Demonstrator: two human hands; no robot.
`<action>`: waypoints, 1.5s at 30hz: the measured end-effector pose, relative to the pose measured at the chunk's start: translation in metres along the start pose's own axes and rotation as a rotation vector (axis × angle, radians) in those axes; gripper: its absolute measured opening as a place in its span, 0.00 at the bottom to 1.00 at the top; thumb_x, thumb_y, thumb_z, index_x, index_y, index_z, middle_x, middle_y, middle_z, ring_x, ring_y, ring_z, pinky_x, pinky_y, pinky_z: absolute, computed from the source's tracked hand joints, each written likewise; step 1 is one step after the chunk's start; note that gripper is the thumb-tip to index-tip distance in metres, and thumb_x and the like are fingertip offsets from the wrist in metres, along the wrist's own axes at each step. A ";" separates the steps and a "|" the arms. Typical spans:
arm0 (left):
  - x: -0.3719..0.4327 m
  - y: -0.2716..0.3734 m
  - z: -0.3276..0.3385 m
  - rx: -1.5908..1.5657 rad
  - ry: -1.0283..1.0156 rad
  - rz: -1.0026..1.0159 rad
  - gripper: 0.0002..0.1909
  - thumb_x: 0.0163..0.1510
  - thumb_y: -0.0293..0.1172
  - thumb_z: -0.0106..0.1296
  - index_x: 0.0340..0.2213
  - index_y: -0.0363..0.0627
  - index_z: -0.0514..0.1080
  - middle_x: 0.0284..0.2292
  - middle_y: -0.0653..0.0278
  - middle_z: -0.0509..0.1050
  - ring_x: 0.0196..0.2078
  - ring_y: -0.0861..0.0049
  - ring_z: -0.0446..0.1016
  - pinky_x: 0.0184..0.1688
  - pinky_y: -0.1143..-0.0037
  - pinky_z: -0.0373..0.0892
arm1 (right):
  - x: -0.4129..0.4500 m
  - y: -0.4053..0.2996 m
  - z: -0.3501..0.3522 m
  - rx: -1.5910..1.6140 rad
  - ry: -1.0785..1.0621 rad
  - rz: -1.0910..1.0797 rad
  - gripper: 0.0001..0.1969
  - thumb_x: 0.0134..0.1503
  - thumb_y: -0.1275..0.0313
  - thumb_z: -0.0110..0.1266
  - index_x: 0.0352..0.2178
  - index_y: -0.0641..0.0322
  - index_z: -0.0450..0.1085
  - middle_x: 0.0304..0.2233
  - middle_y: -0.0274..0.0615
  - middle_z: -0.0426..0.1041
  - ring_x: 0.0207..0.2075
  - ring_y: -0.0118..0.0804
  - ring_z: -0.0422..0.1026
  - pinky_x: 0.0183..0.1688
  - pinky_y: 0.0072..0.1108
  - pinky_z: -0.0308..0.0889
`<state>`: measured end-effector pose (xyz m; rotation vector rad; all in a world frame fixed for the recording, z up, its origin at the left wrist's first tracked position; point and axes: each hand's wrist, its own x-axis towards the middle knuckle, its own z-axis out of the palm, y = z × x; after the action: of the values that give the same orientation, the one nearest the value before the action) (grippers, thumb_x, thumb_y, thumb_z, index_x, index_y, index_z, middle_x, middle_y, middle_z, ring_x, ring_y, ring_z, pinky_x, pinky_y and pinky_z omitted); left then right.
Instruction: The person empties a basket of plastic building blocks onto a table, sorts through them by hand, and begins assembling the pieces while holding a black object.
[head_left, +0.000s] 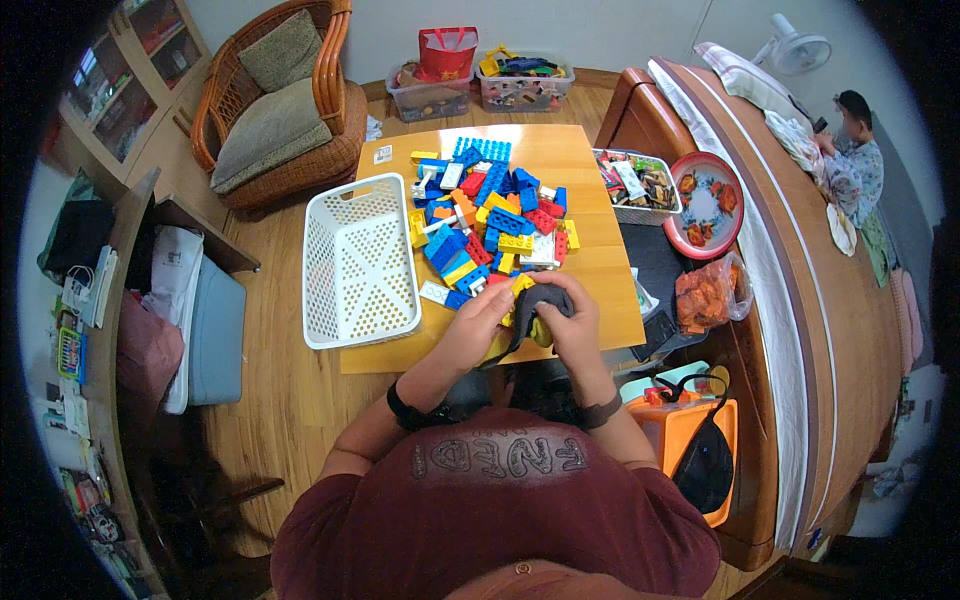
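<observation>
My left hand (484, 319) grips a yellow toy brick (520, 285) at the table's near edge. Bunched in my right hand (577, 311) is a dark grey cloth (534, 300) with a yellowish side, pressed against the brick. The fingers hide much of the brick. Just beyond both hands spreads a heap of plastic building bricks (514, 221) in blue, red, yellow, white and orange. A blue studded baseplate (482, 148) lies at the heap's far end. Left of the heap stands a white perforated plastic basket (307, 262), with no bricks visible inside.
The wooden table (390, 360) carries the bricks. At its right are a basket of small items (637, 214), a floral enamel basin (675, 232) and an orange-filled plastic bag (709, 292). A rattan armchair (285, 150) stands at back left. Another person (855, 165) sits on the far right.
</observation>
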<state>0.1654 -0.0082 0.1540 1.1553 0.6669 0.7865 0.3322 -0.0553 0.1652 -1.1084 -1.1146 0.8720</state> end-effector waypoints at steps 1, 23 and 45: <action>-0.001 0.000 0.000 -0.127 -0.022 -0.057 0.23 0.67 0.36 0.39 0.57 0.32 0.61 0.49 0.62 0.69 0.51 0.80 0.67 0.54 0.79 0.63 | 0.000 0.000 0.000 0.001 0.000 0.000 0.17 0.49 0.83 0.55 0.43 0.64 0.72 0.41 0.40 0.75 0.43 0.31 0.74 0.48 0.21 0.68; 0.002 0.016 -0.009 -0.178 -0.204 0.124 0.27 0.60 0.21 0.48 0.59 0.38 0.58 0.53 0.61 0.67 0.56 0.78 0.66 0.58 0.77 0.62 | 0.004 -0.017 -0.009 -0.007 0.030 0.025 0.11 0.48 0.82 0.56 0.36 0.64 0.71 0.35 0.34 0.75 0.36 0.25 0.72 0.41 0.18 0.68; 0.004 0.018 -0.015 -0.236 -0.144 0.161 0.31 0.56 0.18 0.52 0.61 0.36 0.57 0.53 0.60 0.68 0.55 0.76 0.67 0.57 0.76 0.64 | -0.008 -0.021 0.016 -0.408 -0.034 -0.423 0.19 0.47 0.76 0.62 0.43 0.61 0.72 0.39 0.51 0.69 0.38 0.51 0.71 0.43 0.29 0.67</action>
<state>0.1523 0.0066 0.1670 1.0460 0.3536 0.8837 0.3147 -0.0647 0.1850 -1.1262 -1.5296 0.3379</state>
